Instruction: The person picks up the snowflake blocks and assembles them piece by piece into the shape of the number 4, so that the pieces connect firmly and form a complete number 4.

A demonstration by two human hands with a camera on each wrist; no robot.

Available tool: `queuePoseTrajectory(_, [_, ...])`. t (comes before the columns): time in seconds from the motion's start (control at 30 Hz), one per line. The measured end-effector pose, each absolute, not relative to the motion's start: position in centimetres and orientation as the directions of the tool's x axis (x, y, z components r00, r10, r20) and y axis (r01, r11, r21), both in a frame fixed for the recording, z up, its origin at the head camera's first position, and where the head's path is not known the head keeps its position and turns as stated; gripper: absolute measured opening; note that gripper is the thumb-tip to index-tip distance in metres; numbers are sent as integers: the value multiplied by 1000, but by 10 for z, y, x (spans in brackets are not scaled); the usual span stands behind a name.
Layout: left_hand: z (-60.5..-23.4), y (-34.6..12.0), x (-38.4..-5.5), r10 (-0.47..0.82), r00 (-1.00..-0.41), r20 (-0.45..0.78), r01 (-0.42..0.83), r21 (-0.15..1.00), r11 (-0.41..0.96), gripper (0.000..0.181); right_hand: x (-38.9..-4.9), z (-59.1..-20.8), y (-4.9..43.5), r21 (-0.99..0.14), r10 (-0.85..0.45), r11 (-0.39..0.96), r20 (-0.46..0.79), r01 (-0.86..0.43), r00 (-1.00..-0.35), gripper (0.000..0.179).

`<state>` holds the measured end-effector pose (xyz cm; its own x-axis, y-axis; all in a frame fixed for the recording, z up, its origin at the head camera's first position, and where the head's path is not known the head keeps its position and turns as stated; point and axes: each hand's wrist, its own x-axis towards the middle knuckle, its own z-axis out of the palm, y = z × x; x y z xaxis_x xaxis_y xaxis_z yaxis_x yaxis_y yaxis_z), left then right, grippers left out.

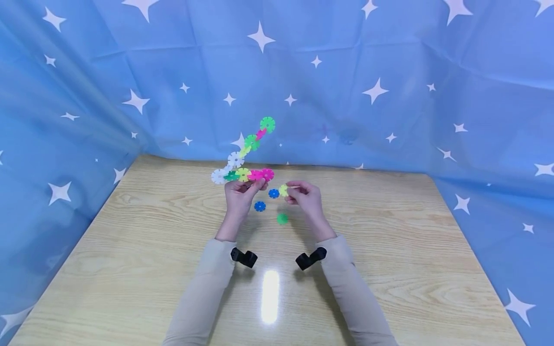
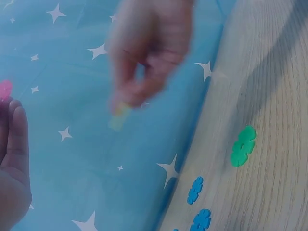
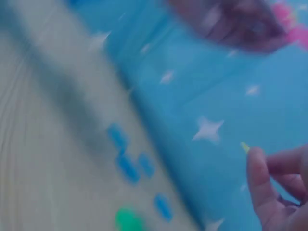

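My left hand holds a zigzag chain of slotted plastic snowflake discs near its pink end. White, yellow, green and pink discs interlock along it, rising up and away to a green disc. To its right, my right hand pinches a single yellow snowflake disc between thumb and fingers, apart from the chain. In the right wrist view only a thin edge of that yellow disc shows past the fingertips. The left wrist view shows the right hand blurred.
Loose blue discs and a green disc lie on the wooden table below the hands. A blue star-patterned curtain hangs behind the table and along both sides. Black wrist cameras sit on both sleeves.
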<state>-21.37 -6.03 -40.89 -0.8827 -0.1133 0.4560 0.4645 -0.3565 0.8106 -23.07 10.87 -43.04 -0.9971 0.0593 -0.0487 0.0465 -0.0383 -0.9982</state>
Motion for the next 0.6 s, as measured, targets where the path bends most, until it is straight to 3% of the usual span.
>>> queuePoseTrajectory(0.07, [-409, -60, -214, -118, -882, 456, 467, 811, -354, 30, -225, -418, 108, -987, 51, -160, -32, 23, -998, 23])
queuePoseTrajectory(0.2, [-409, -60, -213, -121, -880, 459, 470, 808, -356, 24, -215, -398, 107, -967, 22, -254, 17, -22, -1000, 25])
queuePoseTrajectory(0.6, [-411, -58, -214, -113, -879, 464, 472, 807, -356, 27, -203, -370, 104, -956, -1, -289, 50, -48, -999, 26])
